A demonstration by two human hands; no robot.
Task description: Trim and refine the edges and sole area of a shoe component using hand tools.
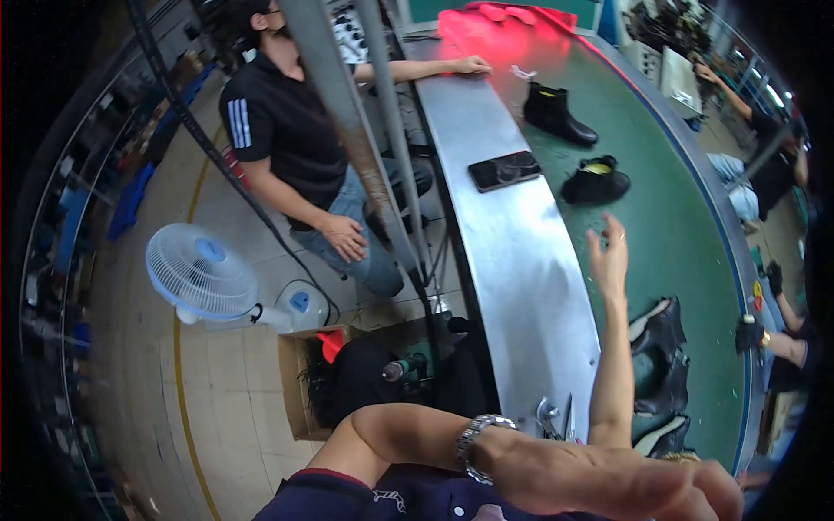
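Just ahead of the raised right hand (610,256), past its fingertips and slightly to its right, lies a black shoe upper (595,184) on the green belt of the bench (686,252), flopped on its side with its long axis running roughly across the belt. The fingers (615,233) are spread wide and empty, palm turned inward, hovering above the line where the steel strip (512,260) meets the green belt; they touch nothing. Farther along the same line a black ankle boot (556,113) stands upright, toe pointing to the far edge, well apart from the upper. On the steel strip, to the left of the upper, lies a dark phone (505,169), flat and clear of the hand.

Nearer the person, the left hand (599,478) lies low across the bottom of the view with a metal watch (473,443) at the wrist; its fingers look loosely curled and seem to hold nothing. The right hand is plainly the nearer one to the upper. A heap of black leather pieces (660,365) sits to the right of the right forearm, with scissors (556,418) at the near end of the steel strip. Between hand and upper the belt is open; the far blue edge is well off. A seated co-worker's hand (469,65) rests on the strip far up.
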